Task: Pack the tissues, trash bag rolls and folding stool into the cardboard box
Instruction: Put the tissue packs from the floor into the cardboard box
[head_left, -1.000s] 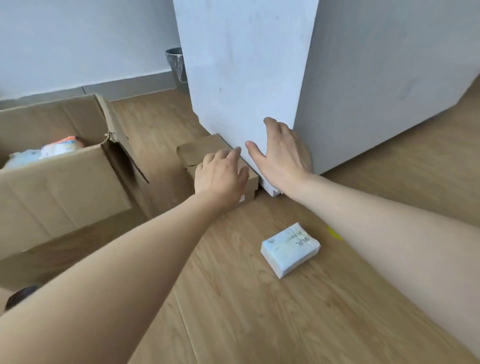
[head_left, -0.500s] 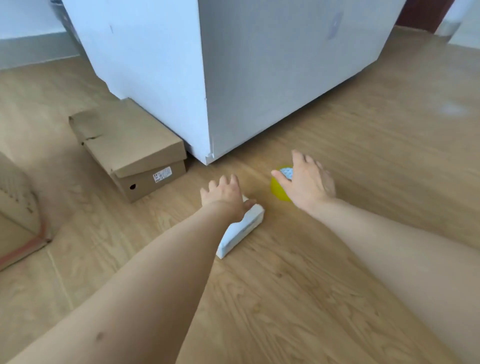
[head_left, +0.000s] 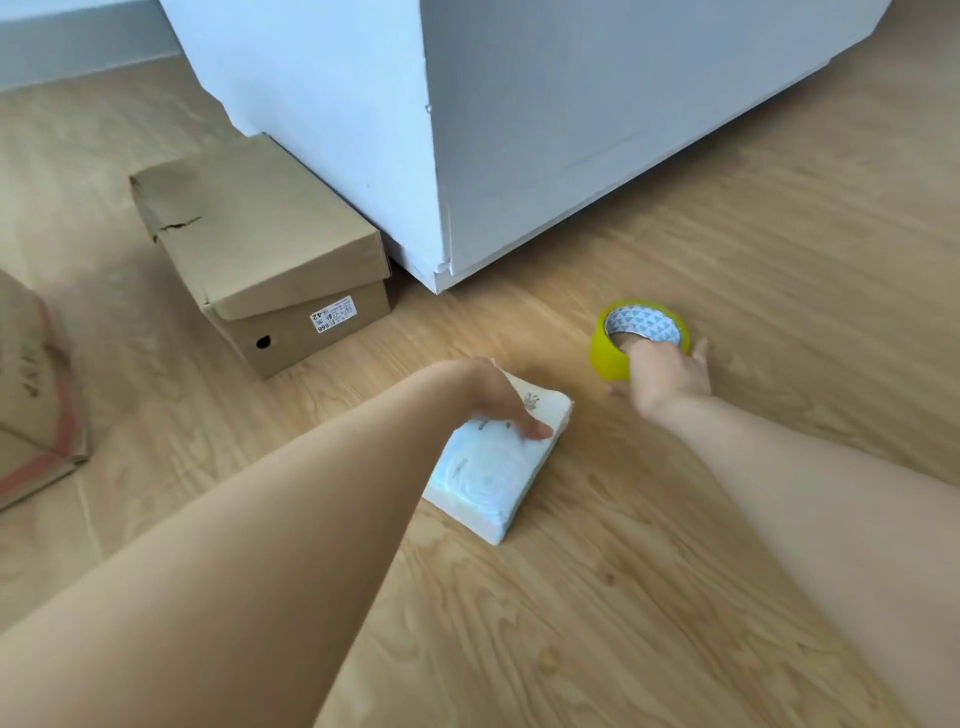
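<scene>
Tissue pack (head_left: 493, 470) lies flat on the wood floor (head_left: 675, 571) at frame centre. Left hand (head_left: 491, 397) rests on its upper end, thumb pressed on the wrapper, fingers curled over the far edge; a closed grip is not confirmed. Right hand (head_left: 667, 376) at 2 o'clock from the pack holds a yellow tape roll (head_left: 639, 335), fingers hooked through the core. Shoe box (head_left: 260, 249) sits at 10 o'clock against a white cabinet (head_left: 519, 104); the cardboard box (head_left: 36, 405) shows only a corner at 9 o'clock. Judgement: the pack is light and soft with a slick film wrapper (likely to slide under a flat palm). Pinch across its short sides.
</scene>
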